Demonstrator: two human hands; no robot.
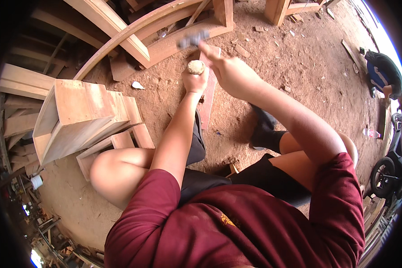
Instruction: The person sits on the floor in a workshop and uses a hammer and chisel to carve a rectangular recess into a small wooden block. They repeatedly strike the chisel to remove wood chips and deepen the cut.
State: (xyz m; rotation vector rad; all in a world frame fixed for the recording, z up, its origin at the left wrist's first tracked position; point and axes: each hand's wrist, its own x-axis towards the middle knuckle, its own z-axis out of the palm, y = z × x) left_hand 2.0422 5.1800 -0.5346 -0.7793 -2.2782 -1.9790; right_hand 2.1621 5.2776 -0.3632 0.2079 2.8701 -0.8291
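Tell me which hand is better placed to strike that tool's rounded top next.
Right, probably. The right hand is raised beside the tool with a blurred grey object above it. The left hand is wrapped round the tool under its rounded top, standing it on the narrow wooden board.

I see a dirt floor (272,85) with wood scraps (242,50), and stacked wooden blocks (82,118) at left of frame.

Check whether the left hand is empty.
No, the left hand is closed around a tool whose rounded, pale, worn top sticks out above the fist.
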